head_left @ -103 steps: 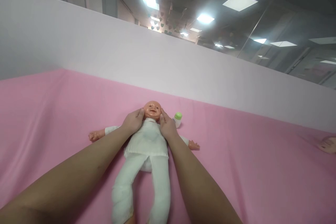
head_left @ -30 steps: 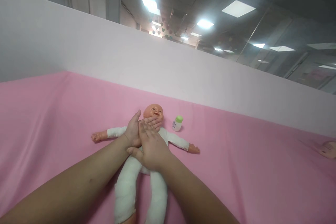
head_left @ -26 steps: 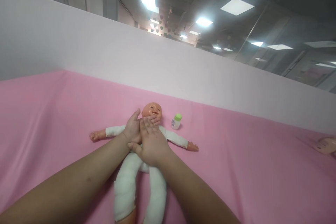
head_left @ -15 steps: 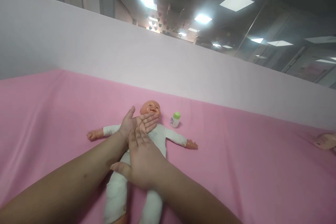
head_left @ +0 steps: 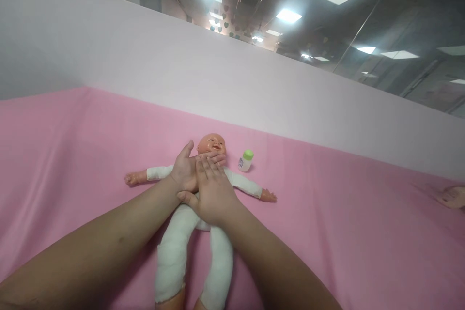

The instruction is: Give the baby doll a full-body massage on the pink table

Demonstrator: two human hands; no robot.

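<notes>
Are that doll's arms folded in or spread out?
Spread out: the doll has white-sleeved arms extending away from its body to either side, across the pink sheet.

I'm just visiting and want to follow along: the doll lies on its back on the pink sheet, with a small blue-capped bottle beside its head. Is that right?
Not quite: the cap is green, as the head view shows. The doll does lie on its back on the pink sheet, with the small bottle beside its head.
</notes>
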